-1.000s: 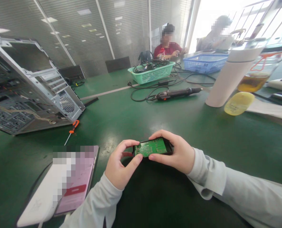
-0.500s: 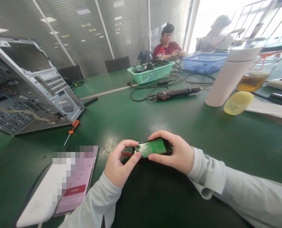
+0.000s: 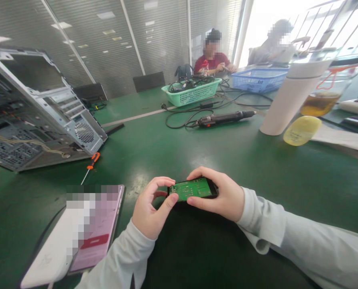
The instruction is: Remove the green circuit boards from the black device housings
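Between my two hands is a green circuit board set in a black casing, held just above the green table. My left hand pinches its left end, thumb on the near edge and fingers at the far edge. On the right end, my right hand grips with the thumb along the near side and the index finger along the far side. The board's upper face shows small solder points and traces. The underside of the casing is hidden.
An open computer case stands at left, an orange-handled screwdriver beside it. Left of my arm lie a white power bank and a phone. Ahead are an electric screwdriver, a green basket, a tumbler and two people.
The board has tilted slightly, and its glare has faded so the solder points show more clearly. My right hand has shifted a little toward me; both hands keep their grip.
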The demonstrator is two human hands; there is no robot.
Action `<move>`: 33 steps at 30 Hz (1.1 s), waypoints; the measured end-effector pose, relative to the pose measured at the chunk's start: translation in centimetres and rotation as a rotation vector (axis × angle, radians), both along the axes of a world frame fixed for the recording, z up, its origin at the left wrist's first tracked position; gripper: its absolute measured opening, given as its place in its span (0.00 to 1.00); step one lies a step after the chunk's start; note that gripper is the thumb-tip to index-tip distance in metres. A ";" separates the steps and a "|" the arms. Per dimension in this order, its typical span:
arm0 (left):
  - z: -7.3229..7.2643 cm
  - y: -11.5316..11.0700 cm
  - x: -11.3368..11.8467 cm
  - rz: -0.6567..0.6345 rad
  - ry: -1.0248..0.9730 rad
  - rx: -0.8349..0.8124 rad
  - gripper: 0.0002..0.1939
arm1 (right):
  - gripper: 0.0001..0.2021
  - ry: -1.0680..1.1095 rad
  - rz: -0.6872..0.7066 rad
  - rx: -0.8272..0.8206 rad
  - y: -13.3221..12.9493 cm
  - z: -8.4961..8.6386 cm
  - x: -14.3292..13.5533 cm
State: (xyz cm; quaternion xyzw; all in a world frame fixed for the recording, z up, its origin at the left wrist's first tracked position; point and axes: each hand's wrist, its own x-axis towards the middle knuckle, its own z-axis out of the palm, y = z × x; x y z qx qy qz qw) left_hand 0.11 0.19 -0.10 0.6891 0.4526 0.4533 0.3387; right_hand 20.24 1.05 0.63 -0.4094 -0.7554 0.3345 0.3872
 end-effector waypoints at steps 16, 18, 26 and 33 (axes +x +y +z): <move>0.3 -0.1 0.1 0.041 -0.009 0.023 0.09 | 0.17 -0.052 0.007 -0.050 0.0 0.0 0.0; 0.2 -0.1 0.0 0.053 -0.031 0.008 0.10 | 0.18 -0.058 0.012 -0.052 -0.1 0.0 0.0; 0.4 -0.2 0.0 0.037 -0.042 -0.036 0.10 | 0.15 -0.055 0.007 -0.017 -0.3 0.1 -0.1; 0.9 -0.5 0.1 -0.032 0.165 0.050 0.15 | 0.14 -0.037 0.010 0.000 -0.4 0.3 -0.1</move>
